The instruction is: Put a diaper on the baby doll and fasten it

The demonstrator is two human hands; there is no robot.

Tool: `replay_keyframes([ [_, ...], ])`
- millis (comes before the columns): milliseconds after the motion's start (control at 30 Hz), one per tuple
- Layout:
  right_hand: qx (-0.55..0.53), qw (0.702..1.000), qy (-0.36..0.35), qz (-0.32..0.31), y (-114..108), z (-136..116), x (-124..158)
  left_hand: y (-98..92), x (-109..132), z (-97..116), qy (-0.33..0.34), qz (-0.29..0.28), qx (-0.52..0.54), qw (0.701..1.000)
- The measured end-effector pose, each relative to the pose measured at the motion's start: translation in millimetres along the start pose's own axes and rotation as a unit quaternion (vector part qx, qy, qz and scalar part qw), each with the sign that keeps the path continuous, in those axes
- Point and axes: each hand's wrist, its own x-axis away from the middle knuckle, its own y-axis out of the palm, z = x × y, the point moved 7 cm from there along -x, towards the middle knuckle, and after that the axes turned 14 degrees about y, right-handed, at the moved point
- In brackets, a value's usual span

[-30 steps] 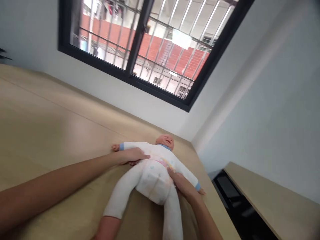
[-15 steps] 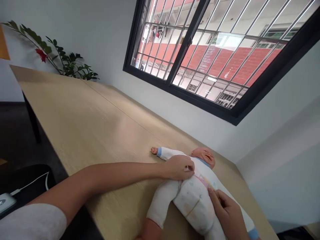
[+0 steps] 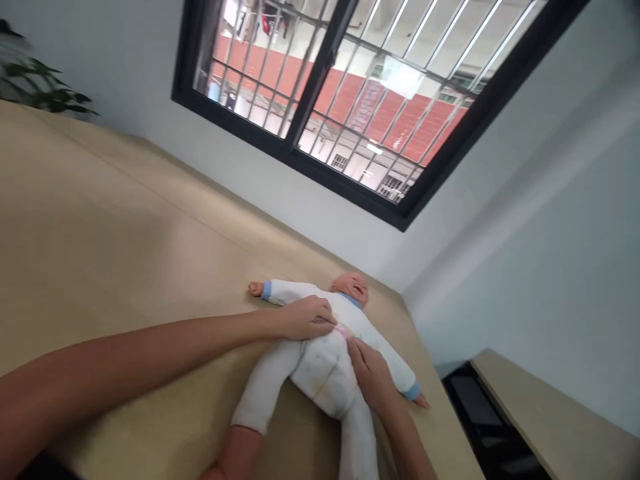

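Observation:
A baby doll (image 3: 351, 287) lies on its back on the wooden table, head towards the window wall, in a white suit with blue cuffs and collar. Around its hips, over the suit, is a white diaper (image 3: 323, 377) with a pinkish strip across the waist. My left hand (image 3: 311, 317) has its fingers closed at the waist edge on the left side. On the opposite side, the fingers of my right hand (image 3: 371, 372) pinch the diaper near the strip's end. My fingers hide both ends of the strip.
The wooden table (image 3: 165, 267) runs along the wall under a barred window (image 3: 320, 100). A leafy plant (image 3: 47, 87) stands beyond its far left end. At the right, past the table edge, are a black glossy object (image 3: 480, 400) and another wooden surface (image 3: 545, 400).
The view has swung to the right, so the doll sits further left. My two hands have come closer together along the diaper's waist strip.

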Motion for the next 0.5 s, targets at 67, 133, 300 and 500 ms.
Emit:
replay_keyframes([
  [67,-0.043,0.999,0.006,0.030,-4,5,1,-0.8,3,-4,-0.012,-0.001,0.019,1.000],
  [133,-0.079,0.995,0.008,0.058,-8,11,1,-1.3,6,-7,-0.028,-0.004,0.033,0.999],
  [300,-0.115,0.986,0.009,0.122,-17,22,1,0.8,13,-14,-0.083,-0.002,0.050,0.995],
  [500,-0.133,0.978,-0.004,0.162,-25,15,5,2.1,10,-13,-0.090,-0.007,0.048,0.995],
])
